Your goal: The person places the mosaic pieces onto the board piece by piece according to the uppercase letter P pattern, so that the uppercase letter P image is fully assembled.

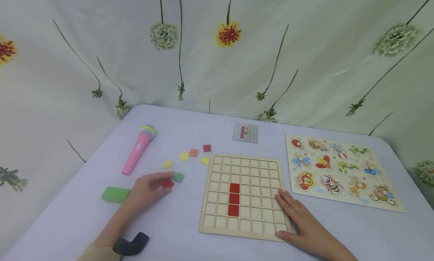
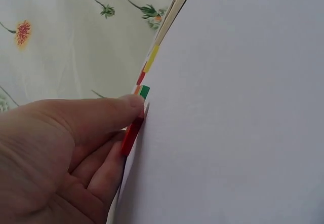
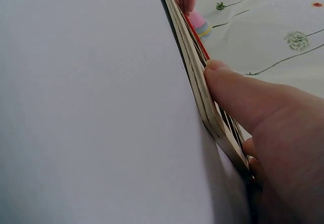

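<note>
My left hand (image 1: 147, 187) pinches a red square tile (image 1: 168, 183) between thumb and fingertips, left of a wooden grid board (image 1: 217, 229). In the left wrist view the red tile (image 2: 132, 133) stands tilted under the thumb. A green tile (image 1: 178, 177) lies right beside these fingertips. My right hand (image 1: 306, 225) rests on the board's right edge, its fingers fairly straight on the rim and the thumb at the near corner. Three red tiles (image 1: 234, 199) sit in a column of the grid. In the right wrist view the thumb lies along the board's edge (image 3: 200, 89).
Behind the green tile lie yellow pieces (image 1: 184, 156), an orange tile (image 1: 193, 152) and a red tile (image 1: 207, 148). A small pattern card (image 1: 239, 135) is beyond the board. At left are a pink microphone (image 1: 136, 154) and a green block (image 1: 115, 194); an insect puzzle (image 1: 318, 189) lies right.
</note>
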The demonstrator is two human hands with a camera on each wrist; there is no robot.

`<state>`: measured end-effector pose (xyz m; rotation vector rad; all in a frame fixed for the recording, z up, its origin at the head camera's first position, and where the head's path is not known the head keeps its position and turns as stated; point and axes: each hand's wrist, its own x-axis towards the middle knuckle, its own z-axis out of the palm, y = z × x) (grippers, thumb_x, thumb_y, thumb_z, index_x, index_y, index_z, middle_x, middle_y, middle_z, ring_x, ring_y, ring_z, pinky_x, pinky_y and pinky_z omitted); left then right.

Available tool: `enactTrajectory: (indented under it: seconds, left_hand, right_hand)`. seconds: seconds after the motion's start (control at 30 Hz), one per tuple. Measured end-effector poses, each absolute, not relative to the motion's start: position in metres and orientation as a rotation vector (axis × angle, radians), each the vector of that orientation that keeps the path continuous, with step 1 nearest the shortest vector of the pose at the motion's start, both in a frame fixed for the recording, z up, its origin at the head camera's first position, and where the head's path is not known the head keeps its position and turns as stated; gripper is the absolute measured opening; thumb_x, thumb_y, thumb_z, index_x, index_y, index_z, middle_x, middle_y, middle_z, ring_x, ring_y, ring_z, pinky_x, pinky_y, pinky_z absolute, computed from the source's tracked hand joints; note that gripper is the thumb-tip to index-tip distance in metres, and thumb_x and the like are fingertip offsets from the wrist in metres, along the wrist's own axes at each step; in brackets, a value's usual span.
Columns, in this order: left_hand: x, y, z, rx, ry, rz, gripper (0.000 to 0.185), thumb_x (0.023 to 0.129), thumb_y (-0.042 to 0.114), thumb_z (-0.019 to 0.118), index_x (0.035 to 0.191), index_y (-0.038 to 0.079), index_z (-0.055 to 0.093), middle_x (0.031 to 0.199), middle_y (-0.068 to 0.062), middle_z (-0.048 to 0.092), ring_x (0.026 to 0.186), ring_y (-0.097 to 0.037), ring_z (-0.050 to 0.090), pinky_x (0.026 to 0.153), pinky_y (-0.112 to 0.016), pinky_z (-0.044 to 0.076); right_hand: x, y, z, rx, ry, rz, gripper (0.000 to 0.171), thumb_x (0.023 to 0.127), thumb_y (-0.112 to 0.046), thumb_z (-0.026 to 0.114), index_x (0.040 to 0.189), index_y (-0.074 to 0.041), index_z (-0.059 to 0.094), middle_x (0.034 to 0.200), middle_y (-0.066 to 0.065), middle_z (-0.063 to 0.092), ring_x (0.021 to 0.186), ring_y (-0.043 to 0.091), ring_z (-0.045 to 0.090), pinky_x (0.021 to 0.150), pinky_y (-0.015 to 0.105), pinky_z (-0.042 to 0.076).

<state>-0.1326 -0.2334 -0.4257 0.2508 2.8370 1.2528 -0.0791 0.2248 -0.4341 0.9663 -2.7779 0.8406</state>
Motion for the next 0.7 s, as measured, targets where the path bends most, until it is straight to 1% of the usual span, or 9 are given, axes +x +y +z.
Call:
enactTrajectory:
  seconds: [0.1,0.27,0.4,0.5,0.7]
  left_hand:
    - [-0.1308,-0.2350,-0.4231,0.281,2.799,1.239,0.045,0.082,0.018,0.074,0.125,0.023,0.061,0.120,0.007,0.060,0.120,-0.019,0.048,0.089,-0.039,0.046]
    - [-0.1288,-0.2393,-0.4214,0.356,2.801,1.241,0.043,0.082,0.009,0.072,0.123,0.022,0.062,0.119,0.007,0.060,0.120,-0.019,0.048,0.089,-0.038,0.045]
    - [-0.1286,-0.2392,-0.4245,0.299,2.817,1.272,0.039,0.082,0.013,0.073,0.119,0.022,0.064,0.116,0.006,0.061,0.117,-0.019,0.051,0.088,-0.038,0.046]
    - [-0.1286,-0.2362,-0.4274,0.229,2.819,1.310,0.040,0.081,0.015,0.075,0.119,0.021,0.063,0.114,0.005,0.062,0.113,-0.018,0.054,0.087,-0.036,0.046]
    - [-0.1285,-0.2302,-0.4280,0.202,2.885,1.329,0.045,0.079,0.012,0.076,0.121,0.017,0.061,0.114,0.000,0.062,0.108,-0.020,0.058,0.085,-0.034,0.048]
  right_hand:
    - [-0.0795,0.2236,-0.4343,0.964,-2.775,0.839,0.085,0.081,-0.044,0.069,0.147,-0.008,0.029,0.151,0.012,0.024,0.137,0.026,0.018,0.106,0.018,0.001]
    - [-0.0788,0.2228,-0.4351,0.962,-2.767,0.819,0.085,0.081,-0.045,0.069,0.147,-0.008,0.029,0.150,0.011,0.024,0.136,0.028,0.019,0.106,0.018,0.003]
    - [-0.0770,0.2233,-0.4350,0.946,-2.800,0.808,0.084,0.082,-0.047,0.067,0.147,-0.009,0.029,0.151,0.010,0.024,0.138,0.019,0.014,0.105,0.015,0.002]
    - [-0.0764,0.2237,-0.4342,0.936,-2.823,0.816,0.083,0.083,-0.047,0.066,0.147,-0.008,0.030,0.151,0.009,0.024,0.138,0.012,0.010,0.104,0.013,0.002]
    - [-0.0770,0.2239,-0.4330,0.937,-2.827,0.822,0.082,0.083,-0.047,0.066,0.146,-0.007,0.031,0.151,0.009,0.024,0.138,0.007,0.007,0.103,0.012,0.002]
